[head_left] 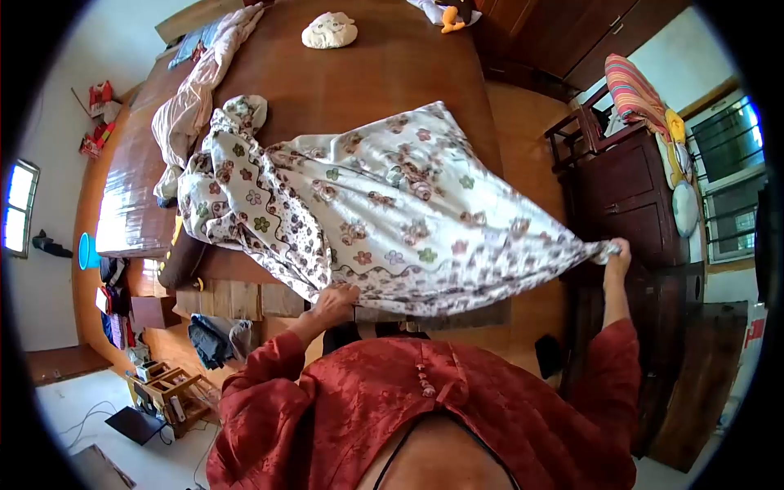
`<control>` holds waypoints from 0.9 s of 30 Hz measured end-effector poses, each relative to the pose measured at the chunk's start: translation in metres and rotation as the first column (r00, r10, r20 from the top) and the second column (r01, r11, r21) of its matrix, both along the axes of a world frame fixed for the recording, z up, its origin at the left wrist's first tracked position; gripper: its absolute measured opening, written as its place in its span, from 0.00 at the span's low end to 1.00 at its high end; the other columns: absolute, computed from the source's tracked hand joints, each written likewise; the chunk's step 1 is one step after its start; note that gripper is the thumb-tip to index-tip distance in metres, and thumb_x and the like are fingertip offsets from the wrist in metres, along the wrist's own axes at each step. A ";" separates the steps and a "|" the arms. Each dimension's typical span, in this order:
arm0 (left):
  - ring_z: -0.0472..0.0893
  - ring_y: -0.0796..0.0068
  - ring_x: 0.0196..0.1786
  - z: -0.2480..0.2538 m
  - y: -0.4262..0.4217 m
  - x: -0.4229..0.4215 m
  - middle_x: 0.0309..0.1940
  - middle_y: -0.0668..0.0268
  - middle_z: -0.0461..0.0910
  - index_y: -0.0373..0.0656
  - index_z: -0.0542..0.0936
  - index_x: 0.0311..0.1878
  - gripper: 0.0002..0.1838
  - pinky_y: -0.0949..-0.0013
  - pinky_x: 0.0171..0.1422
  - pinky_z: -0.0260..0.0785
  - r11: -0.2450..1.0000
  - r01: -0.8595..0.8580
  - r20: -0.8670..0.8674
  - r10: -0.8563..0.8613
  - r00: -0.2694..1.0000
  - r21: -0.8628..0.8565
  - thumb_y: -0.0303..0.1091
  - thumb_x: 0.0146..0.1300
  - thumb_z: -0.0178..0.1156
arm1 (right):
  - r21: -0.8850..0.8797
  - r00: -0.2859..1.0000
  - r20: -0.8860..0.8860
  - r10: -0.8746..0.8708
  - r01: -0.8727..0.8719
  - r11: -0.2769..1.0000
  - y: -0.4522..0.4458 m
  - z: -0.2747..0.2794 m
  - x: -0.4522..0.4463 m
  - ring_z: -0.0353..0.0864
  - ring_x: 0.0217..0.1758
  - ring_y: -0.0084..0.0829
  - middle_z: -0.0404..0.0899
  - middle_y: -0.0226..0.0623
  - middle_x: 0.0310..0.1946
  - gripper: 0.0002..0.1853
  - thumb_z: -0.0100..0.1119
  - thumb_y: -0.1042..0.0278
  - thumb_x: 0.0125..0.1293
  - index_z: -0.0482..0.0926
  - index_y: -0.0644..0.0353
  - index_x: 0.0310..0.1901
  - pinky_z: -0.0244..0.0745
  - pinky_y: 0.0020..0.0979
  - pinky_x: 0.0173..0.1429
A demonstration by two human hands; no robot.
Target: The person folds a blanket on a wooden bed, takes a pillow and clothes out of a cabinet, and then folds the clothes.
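A white bed sheet (400,196) with a brown, pink and green flower print spreads over the brown bed surface (392,65) in front of me. My right hand (618,251), stretched far out to the right, is closed on a gathered corner of it. Close to my body, my left hand (336,304) is closed on the sheet's near edge. Between my hands that edge hangs in a taut, sagging curve. On the left the cloth lies bunched in thick folds, and its far corner points away from me.
A pale pink crumpled cloth (184,114) lies along the bed's left side. Farther back sits a white cushion (330,30). A dark wooden cabinet (625,200) and a chair with a striped cushion (633,90) stand right. Folded jeans (210,341) lie at lower left.
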State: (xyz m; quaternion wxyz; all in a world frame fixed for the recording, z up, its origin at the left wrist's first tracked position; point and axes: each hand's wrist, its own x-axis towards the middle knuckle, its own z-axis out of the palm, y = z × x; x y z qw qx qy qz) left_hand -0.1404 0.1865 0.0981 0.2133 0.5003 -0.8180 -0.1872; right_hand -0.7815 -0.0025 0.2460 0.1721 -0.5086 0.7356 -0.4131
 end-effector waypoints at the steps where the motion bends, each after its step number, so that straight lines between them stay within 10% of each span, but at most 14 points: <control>1: 0.78 0.55 0.32 -0.008 0.006 -0.004 0.29 0.57 0.77 0.42 0.74 0.35 0.08 0.58 0.34 0.72 0.999 -0.004 0.005 0.003 1.000 0.041 0.27 0.48 0.58 | 0.064 1.000 -0.022 0.001 0.001 0.998 0.015 -0.012 0.003 0.72 0.43 0.27 0.74 0.31 0.36 0.13 0.44 0.84 0.54 0.74 0.58 0.38 0.67 0.28 0.51; 8: 0.79 0.54 0.35 -0.024 0.007 -0.018 0.32 0.56 0.77 0.44 0.75 0.35 0.10 0.56 0.41 0.70 0.989 -0.008 0.077 -0.004 0.997 0.149 0.32 0.47 0.58 | 0.191 0.960 0.085 0.266 -0.278 0.942 0.048 -0.074 0.077 0.75 0.45 0.28 0.76 0.35 0.39 0.17 0.49 0.84 0.52 0.75 0.62 0.45 0.69 0.28 0.53; 10: 0.79 0.55 0.36 -0.019 0.002 -0.029 0.32 0.56 0.77 0.44 0.76 0.34 0.09 0.56 0.41 0.70 0.991 -0.006 0.066 -0.003 0.998 0.137 0.32 0.48 0.58 | 0.310 0.841 0.455 0.293 -0.458 0.833 0.050 -0.077 0.143 0.75 0.42 0.27 0.76 0.34 0.39 0.17 0.49 0.83 0.53 0.75 0.62 0.45 0.70 0.27 0.50; 13: 0.78 0.57 0.37 -0.002 -0.011 -0.044 0.33 0.59 0.76 0.42 0.76 0.36 0.15 0.58 0.41 0.69 0.997 0.006 0.032 -0.008 0.999 0.071 0.32 0.41 0.60 | 0.428 0.615 0.425 0.664 -0.783 0.451 0.069 -0.078 0.256 0.78 0.40 0.26 0.79 0.37 0.39 0.18 0.52 0.78 0.54 0.75 0.62 0.50 0.74 0.28 0.46; 18: 0.78 0.54 0.33 0.024 -0.031 -0.063 0.31 0.56 0.77 0.40 0.75 0.37 0.16 0.58 0.39 0.70 0.996 -0.083 -0.090 0.084 0.992 0.017 0.29 0.40 0.57 | 0.299 0.280 0.669 0.688 -0.949 0.095 0.111 -0.150 0.358 0.79 0.47 0.38 0.77 0.43 0.47 0.43 0.59 0.76 0.50 0.52 0.56 0.69 0.73 0.31 0.49; 22: 0.77 0.53 0.32 0.042 -0.038 -0.077 0.27 0.54 0.77 0.37 0.75 0.38 0.18 0.57 0.39 0.70 0.981 -0.194 -0.191 0.196 0.962 0.031 0.24 0.38 0.53 | 0.207 0.341 0.767 0.544 -0.933 0.293 0.127 -0.158 0.386 0.72 0.35 0.19 0.76 0.29 0.37 0.33 0.60 0.78 0.47 0.66 0.62 0.59 0.70 0.24 0.36; 27: 0.76 0.56 0.32 0.035 -0.036 -0.082 0.27 0.56 0.75 0.37 0.72 0.41 0.18 0.59 0.39 0.68 0.997 -0.072 -0.161 0.066 0.985 -0.032 0.26 0.42 0.58 | 0.404 0.365 0.876 0.315 -0.912 -0.069 0.101 -0.109 0.337 0.73 0.34 0.23 0.76 0.29 0.35 0.25 0.59 0.76 0.47 0.73 0.61 0.51 0.70 0.26 0.40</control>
